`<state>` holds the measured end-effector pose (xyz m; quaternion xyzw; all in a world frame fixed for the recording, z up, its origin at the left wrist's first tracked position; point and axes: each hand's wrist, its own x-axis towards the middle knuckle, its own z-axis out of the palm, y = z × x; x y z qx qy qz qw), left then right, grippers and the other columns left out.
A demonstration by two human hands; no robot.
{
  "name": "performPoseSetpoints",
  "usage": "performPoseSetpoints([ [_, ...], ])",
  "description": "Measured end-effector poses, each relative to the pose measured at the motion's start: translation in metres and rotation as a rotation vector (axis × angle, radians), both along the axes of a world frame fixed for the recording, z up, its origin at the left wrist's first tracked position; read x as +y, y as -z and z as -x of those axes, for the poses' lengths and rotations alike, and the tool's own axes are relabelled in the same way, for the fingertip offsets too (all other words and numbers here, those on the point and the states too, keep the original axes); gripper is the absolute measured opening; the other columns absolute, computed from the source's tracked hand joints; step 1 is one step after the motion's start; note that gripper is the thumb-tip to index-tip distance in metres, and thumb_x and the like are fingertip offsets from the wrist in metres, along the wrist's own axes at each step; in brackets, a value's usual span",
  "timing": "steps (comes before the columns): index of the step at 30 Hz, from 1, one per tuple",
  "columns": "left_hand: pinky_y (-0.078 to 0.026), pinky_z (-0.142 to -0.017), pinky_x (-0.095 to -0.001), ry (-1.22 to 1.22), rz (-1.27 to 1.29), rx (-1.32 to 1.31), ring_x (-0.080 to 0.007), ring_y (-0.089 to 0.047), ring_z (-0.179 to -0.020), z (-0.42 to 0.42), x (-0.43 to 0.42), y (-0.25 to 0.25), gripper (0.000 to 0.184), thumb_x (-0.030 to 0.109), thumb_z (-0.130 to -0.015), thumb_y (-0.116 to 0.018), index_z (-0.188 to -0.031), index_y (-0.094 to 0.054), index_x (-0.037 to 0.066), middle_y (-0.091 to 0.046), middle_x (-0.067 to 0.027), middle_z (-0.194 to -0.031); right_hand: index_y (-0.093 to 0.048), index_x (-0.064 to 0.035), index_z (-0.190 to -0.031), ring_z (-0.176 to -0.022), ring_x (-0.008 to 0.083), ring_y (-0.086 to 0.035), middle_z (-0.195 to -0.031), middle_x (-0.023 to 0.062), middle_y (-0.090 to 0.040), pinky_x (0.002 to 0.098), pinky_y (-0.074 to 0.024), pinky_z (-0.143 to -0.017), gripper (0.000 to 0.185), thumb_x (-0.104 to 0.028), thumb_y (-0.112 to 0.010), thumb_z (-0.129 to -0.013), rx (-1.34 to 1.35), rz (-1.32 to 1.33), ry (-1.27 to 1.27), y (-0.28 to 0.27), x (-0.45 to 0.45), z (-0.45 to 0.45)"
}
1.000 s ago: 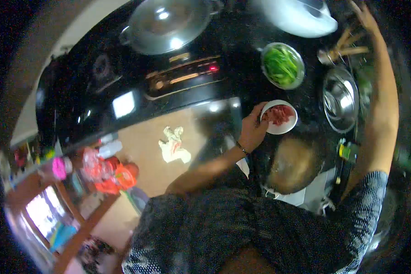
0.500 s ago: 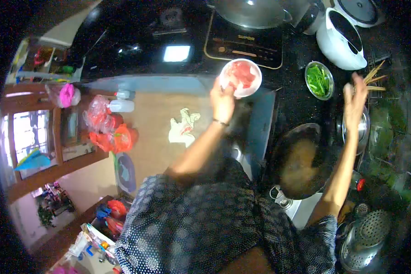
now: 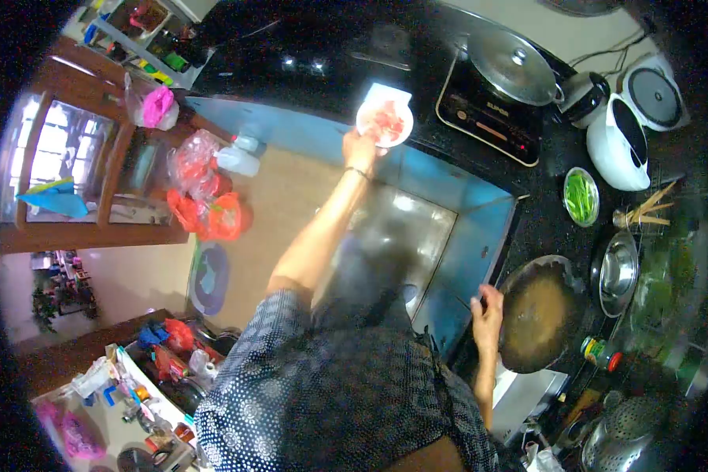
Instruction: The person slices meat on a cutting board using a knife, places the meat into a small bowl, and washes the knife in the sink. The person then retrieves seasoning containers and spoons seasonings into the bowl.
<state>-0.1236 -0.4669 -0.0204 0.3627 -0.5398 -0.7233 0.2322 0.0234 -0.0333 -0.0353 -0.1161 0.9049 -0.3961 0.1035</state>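
My left hand (image 3: 359, 149) grips a small white bowl (image 3: 363, 124) by its rim, holding it out over the edge of the dark counter. Pieces of raw pink meat (image 3: 387, 122) lie in the bowl. My right hand (image 3: 488, 313) is beside the near rim of a wok (image 3: 544, 315), its fingers curled in. A thin dark thing shows by its fingertips, too small to name. The wok has a brown, worn inside. Beyond it are a bowl of cut greens (image 3: 580, 197), a steel bowl (image 3: 620, 274) and a bundle of chopsticks (image 3: 654, 208).
A lidded pot (image 3: 511, 67) stands on an induction cooker (image 3: 488, 118). A white rice cooker (image 3: 615, 149) with its lid raised is at the far right. A jar with a red lid (image 3: 602, 354) lies near the wok. Red plastic bags (image 3: 206, 212) are at the left.
My right hand has drawn back from beside the chopsticks to the wok's near side. My left hand has carried the bowl of meat slightly leftward in view. The camera view has turned.
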Motion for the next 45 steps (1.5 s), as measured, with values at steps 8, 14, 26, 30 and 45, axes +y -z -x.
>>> performPoseSetpoints([
  [8, -0.063, -0.051, -0.0342, -0.034, -0.149, -0.057, -0.0307, -0.072, -0.071, 0.073, -0.146, 0.055, 0.029, -0.003, -0.084, -0.048, -0.107, -0.062, -0.013, -0.068, -0.0238, -0.099, -0.062, -0.0055, -0.122, -0.097, 0.0217, -0.061, -0.115, 0.0106, -0.059, 0.0324, -0.0505, -0.083, 0.033, -0.008, -0.066, -0.089, -0.098, -0.112, 0.041, 0.061, -0.069, -0.018],
  [14, -0.064, -0.056, -0.0385, 0.091, -0.236, -0.135, -0.0323, -0.072, -0.074, 0.090, -0.215, 0.048, 0.030, 0.001, -0.084, -0.049, -0.107, -0.061, -0.014, -0.067, -0.0241, -0.099, -0.064, -0.0041, -0.118, -0.095, 0.0290, -0.064, -0.111, 0.0168, -0.063, 0.0370, -0.0528, -0.080, 0.031, -0.013, -0.068, -0.088, -0.322, -0.008, 0.148, 0.087, -0.160, -0.035],
  [26, -0.060, -0.058, -0.0434, 0.455, -0.437, -0.217, -0.0351, -0.068, -0.068, 0.107, -0.275, 0.077, 0.034, 0.014, -0.079, -0.064, -0.105, -0.059, -0.008, -0.064, -0.0250, -0.092, -0.068, -0.0014, -0.111, -0.088, 0.0202, -0.062, -0.102, 0.0117, -0.067, 0.0334, -0.0506, -0.079, 0.026, -0.016, -0.068, -0.089, -0.546, 0.084, 0.162, 0.122, -0.253, 0.002],
  [30, -0.052, -0.048, -0.0399, 0.400, -0.315, -0.198, -0.0264, -0.062, -0.054, 0.073, -0.282, 0.058, 0.022, 0.023, -0.074, -0.071, -0.075, -0.061, 0.003, -0.058, -0.0141, -0.066, -0.066, -0.0031, -0.109, -0.082, 0.0127, -0.061, -0.097, 0.0033, -0.067, 0.0277, -0.0502, -0.074, 0.020, -0.006, -0.066, -0.089, -0.207, 0.068, -0.122, 0.142, -0.277, 0.062],
  [45, -0.047, -0.062, -0.0313, -0.033, 0.579, 0.144, -0.0132, -0.060, -0.069, -0.062, -0.452, -0.116, 0.025, 0.022, -0.088, -0.071, -0.073, -0.068, 0.003, -0.063, -0.0047, -0.069, -0.070, -0.0011, -0.095, -0.076, 0.0245, -0.068, -0.084, 0.0149, -0.071, 0.0329, -0.0533, -0.070, 0.017, -0.012, -0.060, -0.086, -0.146, -0.158, -0.579, 0.119, -0.465, 0.200],
])
